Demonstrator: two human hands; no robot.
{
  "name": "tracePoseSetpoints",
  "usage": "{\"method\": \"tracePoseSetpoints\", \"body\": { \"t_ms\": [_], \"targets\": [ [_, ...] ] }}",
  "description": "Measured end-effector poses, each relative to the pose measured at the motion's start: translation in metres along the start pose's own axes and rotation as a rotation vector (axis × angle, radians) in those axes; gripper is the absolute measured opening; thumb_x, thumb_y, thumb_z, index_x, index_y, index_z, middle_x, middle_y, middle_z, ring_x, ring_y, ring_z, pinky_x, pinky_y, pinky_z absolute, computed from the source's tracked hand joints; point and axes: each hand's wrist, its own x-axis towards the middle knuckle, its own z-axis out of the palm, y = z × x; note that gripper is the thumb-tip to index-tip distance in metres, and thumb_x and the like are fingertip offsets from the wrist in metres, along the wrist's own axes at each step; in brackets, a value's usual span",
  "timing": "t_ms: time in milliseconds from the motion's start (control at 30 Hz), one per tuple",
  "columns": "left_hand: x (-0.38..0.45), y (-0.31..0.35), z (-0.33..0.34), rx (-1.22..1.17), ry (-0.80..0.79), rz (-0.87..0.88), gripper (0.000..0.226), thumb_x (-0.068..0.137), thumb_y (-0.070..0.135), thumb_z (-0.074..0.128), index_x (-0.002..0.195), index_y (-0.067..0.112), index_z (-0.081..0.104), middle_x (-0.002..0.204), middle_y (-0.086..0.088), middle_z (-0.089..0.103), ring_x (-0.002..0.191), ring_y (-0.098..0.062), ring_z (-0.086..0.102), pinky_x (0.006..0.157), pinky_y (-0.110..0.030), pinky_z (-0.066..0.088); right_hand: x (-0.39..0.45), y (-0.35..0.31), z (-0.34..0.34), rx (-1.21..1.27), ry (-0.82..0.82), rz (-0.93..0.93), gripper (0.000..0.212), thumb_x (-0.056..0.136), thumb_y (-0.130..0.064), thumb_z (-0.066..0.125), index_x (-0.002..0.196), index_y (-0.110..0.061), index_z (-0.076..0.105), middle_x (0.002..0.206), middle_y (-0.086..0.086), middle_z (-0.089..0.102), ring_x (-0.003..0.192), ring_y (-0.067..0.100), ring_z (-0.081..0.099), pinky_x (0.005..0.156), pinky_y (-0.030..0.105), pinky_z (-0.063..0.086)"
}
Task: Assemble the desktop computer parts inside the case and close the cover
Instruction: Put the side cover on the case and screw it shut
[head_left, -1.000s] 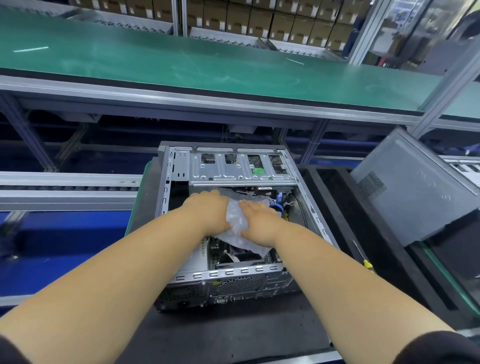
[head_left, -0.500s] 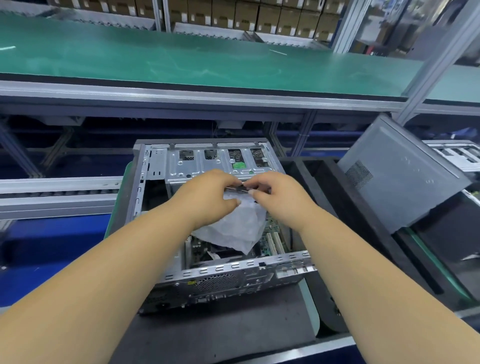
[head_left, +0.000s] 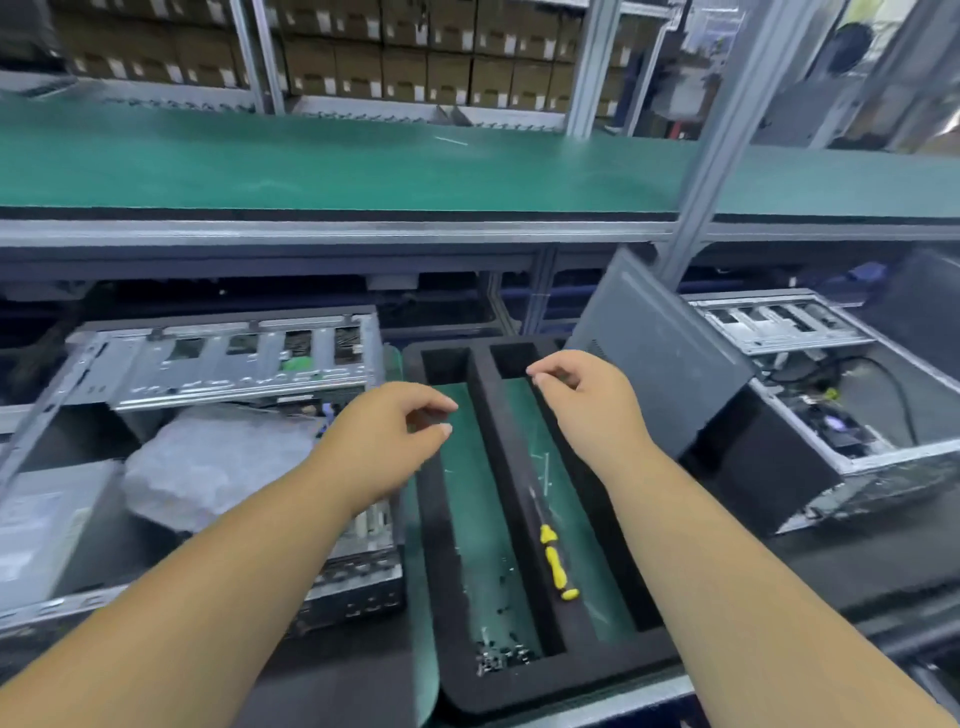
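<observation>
The open computer case (head_left: 223, 364) lies at the left with a crumpled clear plastic bag (head_left: 218, 462) resting inside it. My left hand (head_left: 379, 441) hovers at the case's right edge, over the left side of a black foam tray (head_left: 498, 447), fingers loosely curled with nothing in them. My right hand (head_left: 587, 405) hangs over the tray's far right part, fingertips close to the thumb, and nothing shows between them. The grey side cover (head_left: 660, 353) leans tilted just right of that hand. The view is blurred.
In the tray lie a yellow-handled screwdriver (head_left: 553, 561) and several small dark screws (head_left: 501, 657). A second open case (head_left: 831, 415) sits at the right. A green shelf (head_left: 363, 166) runs overhead behind, with stacked cartons beyond it.
Both hands let go of the plastic bag, which now lies in the case. They moved right over the foam tray, and my view swung right as well.
</observation>
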Motion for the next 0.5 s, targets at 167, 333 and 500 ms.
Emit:
{"method": "tracePoseSetpoints", "body": {
  "t_ms": [167, 333, 500],
  "targets": [
    [0.019, 0.033, 0.048, -0.059, 0.021, -0.042, 0.023, 0.086, 0.026, 0.067, 0.089, 0.048, 0.067, 0.096, 0.025, 0.065, 0.089, 0.008, 0.06, 0.081, -0.017, 0.048, 0.018, 0.049, -0.056, 0.076, 0.124, 0.127, 0.017, 0.091, -0.025, 0.058, 0.086, -0.036, 0.07, 0.089, -0.019, 0.068, 0.081, 0.0, 0.062, 0.072, 0.025, 0.049],
    [0.036, 0.064, 0.085, -0.108, 0.023, -0.104, 0.02, 0.086, 0.03, 0.065, 0.091, 0.048, 0.069, 0.094, 0.03, 0.066, 0.087, 0.005, 0.064, 0.076, -0.028, 0.057, 0.027, 0.091, -0.096, 0.102, 0.25, 0.174, 0.014, 0.09, -0.022, 0.059, 0.085, -0.033, 0.065, 0.088, -0.013, 0.066, 0.084, 0.015, 0.064, 0.075, 0.034, 0.052],
    [0.049, 0.09, 0.112, -0.131, -0.004, -0.137, 0.019, 0.087, 0.029, 0.063, 0.092, 0.046, 0.069, 0.096, 0.023, 0.068, 0.087, -0.009, 0.068, 0.075, -0.043, 0.06, 0.035, 0.129, -0.116, 0.074, 0.567, 0.152, 0.036, 0.083, -0.02, 0.071, 0.113, -0.019, 0.051, 0.11, -0.005, 0.046, 0.096, 0.016, 0.052, 0.084, 0.031, 0.044]
  ]
}}
